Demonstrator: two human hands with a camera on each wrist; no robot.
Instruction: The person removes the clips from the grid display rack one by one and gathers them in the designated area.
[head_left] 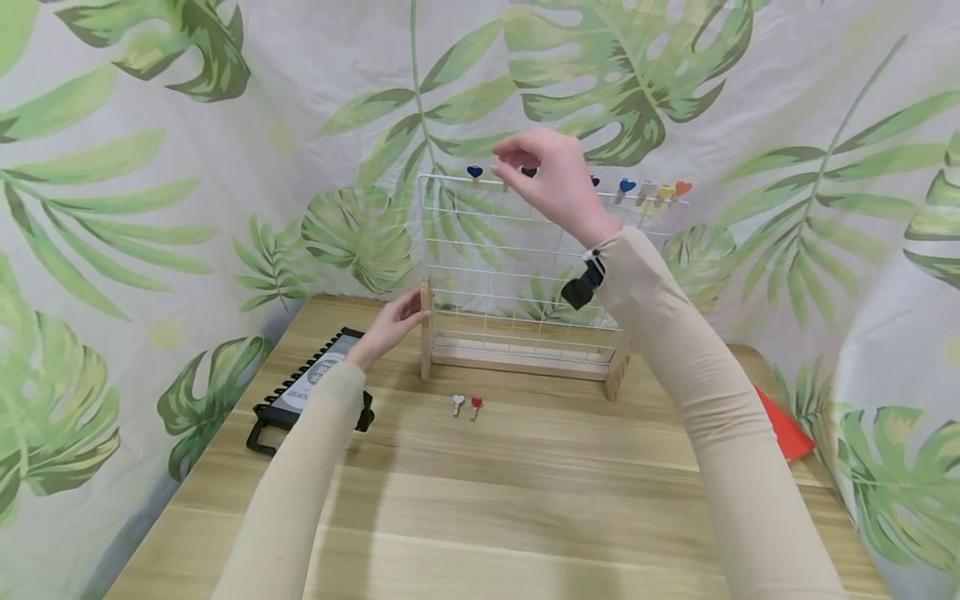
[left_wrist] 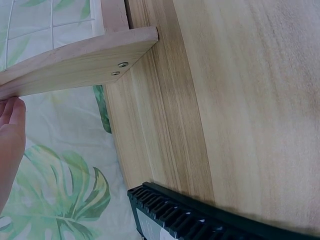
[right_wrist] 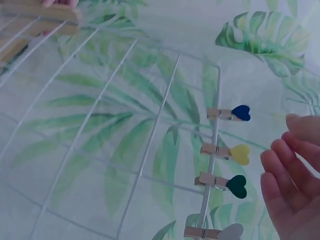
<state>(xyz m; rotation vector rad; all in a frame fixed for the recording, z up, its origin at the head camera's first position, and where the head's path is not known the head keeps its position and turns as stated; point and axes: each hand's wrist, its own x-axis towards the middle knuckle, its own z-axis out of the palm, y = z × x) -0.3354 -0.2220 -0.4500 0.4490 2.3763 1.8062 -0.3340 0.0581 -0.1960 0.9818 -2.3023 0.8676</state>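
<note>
A white wire grid (head_left: 517,271) stands upright in a wooden stand (head_left: 517,360). My left hand (head_left: 390,325) grips the stand's left wooden post (head_left: 425,333); fingertips show at both sides of it in the right wrist view. Raised at the grid's top edge is my right hand (head_left: 551,179), fingers loosely bent, holding nothing. Beside it in the right wrist view, small wooden clothespins with heart heads sit clipped along the top wire: a dark blue one (right_wrist: 241,113), a yellow one (right_wrist: 240,155), a green one (right_wrist: 237,186) and a white one (right_wrist: 230,232).
Two loose heart clothespins, a white one (head_left: 458,403) and a red one (head_left: 476,406), lie on the wooden table (head_left: 480,500) before the stand. A black-edged case with a handle (head_left: 262,437) lies at the left. Something flat and red (head_left: 783,429) lies at the right edge. Leaf-patterned cloth hangs behind.
</note>
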